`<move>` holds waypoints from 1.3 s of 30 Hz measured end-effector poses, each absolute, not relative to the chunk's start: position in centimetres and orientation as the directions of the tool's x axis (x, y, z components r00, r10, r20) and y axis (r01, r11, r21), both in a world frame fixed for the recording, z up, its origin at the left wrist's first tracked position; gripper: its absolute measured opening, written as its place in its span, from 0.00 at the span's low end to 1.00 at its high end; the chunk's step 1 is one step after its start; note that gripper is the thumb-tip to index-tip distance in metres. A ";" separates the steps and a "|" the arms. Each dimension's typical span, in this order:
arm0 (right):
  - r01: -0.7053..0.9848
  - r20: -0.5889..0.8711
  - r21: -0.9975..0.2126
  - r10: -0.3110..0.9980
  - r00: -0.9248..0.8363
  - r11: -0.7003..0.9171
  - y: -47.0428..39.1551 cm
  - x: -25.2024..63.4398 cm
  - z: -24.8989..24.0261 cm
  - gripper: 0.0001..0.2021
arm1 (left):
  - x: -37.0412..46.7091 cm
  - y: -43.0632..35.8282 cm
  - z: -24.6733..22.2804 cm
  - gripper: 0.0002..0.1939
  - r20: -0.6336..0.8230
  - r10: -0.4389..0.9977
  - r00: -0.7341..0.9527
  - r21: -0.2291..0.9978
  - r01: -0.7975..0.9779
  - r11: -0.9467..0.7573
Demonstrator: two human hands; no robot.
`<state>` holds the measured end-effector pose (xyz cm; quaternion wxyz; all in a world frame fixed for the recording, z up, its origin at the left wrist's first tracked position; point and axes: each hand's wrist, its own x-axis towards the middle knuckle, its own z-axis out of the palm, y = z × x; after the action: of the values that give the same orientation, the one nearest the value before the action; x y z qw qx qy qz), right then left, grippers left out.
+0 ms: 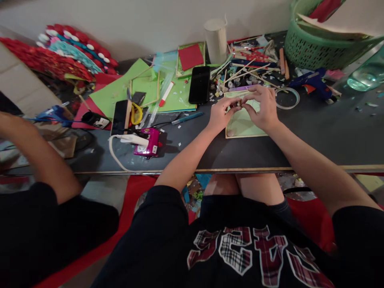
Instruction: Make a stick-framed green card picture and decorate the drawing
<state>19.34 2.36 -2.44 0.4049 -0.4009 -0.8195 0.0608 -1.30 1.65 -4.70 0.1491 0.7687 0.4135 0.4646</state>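
Both hands meet over a pale green square panel (244, 127) with a thin wooden stick frame, lying near the table's front edge. My left hand (221, 114) pinches a small brownish piece (239, 103), too small to name. From the other side, the thumb and fingers of my right hand (264, 106) close on the same piece. A small round pebble-like bit (230, 133) sits at the panel's lower left corner. Right of my right hand lies a roll of clear tape (288, 99). Behind the panel is a purple stick (240, 88).
A black phone (199, 85), blue pen (187, 118) and purple power adapter (147, 143) lie leftward. Sticks and small bits clutter the back, near a white paper cylinder (216, 41). A blue glue gun (313, 82) and green basket (324, 48) stand right. A co-worker's arm (39, 152) reaches in left.
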 end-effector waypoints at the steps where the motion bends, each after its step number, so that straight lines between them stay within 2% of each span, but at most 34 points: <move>1: 0.608 0.612 -0.421 0.706 -0.357 0.673 2.5 19.4 -2.6 0.24 | -1.3 1.6 -4.7 0.25 0.592 0.774 0.224 0.616 0.494 -0.614; 11: 0.619 0.596 -0.345 0.675 -0.435 0.705 2.7 19.1 -3.9 0.15 | -0.8 1.7 -4.7 0.17 0.564 0.798 0.215 0.689 0.409 -0.598; 14: 0.633 0.601 -0.323 0.669 -0.437 0.704 2.7 18.9 -4.1 0.14 | -0.5 1.9 -4.9 0.20 0.537 0.821 0.191 0.744 0.351 -0.569; 19: 0.632 0.617 -0.308 0.655 -0.436 0.711 2.6 18.9 -4.2 0.14 | 0.1 2.4 -5.6 0.29 0.532 0.827 0.183 0.787 0.255 -0.562; 22: 0.614 0.641 -0.325 0.645 -0.416 0.720 2.6 19.1 -4.3 0.13 | 0.5 2.5 -5.7 0.33 0.537 0.821 0.196 0.804 0.176 -0.568; 25: 0.588 0.682 -0.375 0.643 -0.349 0.717 2.7 19.3 -4.3 0.13 | 0.6 2.4 -5.5 0.33 0.545 0.815 0.196 0.807 0.140 -0.574; 30: 0.601 0.703 -0.429 0.667 -0.247 0.674 2.1 19.5 -3.7 0.17 | 0.3 1.8 -4.5 0.30 0.556 0.819 0.142 0.787 0.227 -0.574; 35: 0.748 0.656 -0.402 0.736 -0.167 0.528 1.5 19.1 -3.2 0.23 | -0.1 1.3 -4.0 0.29 0.592 0.792 0.148 0.717 0.351 -0.602; 39: 0.771 0.689 -0.408 0.719 -0.092 0.489 1.7 19.2 -3.2 0.28 | -0.3 1.3 -3.9 0.29 0.627 0.762 0.160 0.664 0.402 -0.630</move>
<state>19.17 1.74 -3.17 0.4465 -0.5046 -0.7383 -0.0290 -0.34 1.28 -3.93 0.1746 0.7411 0.3928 0.5157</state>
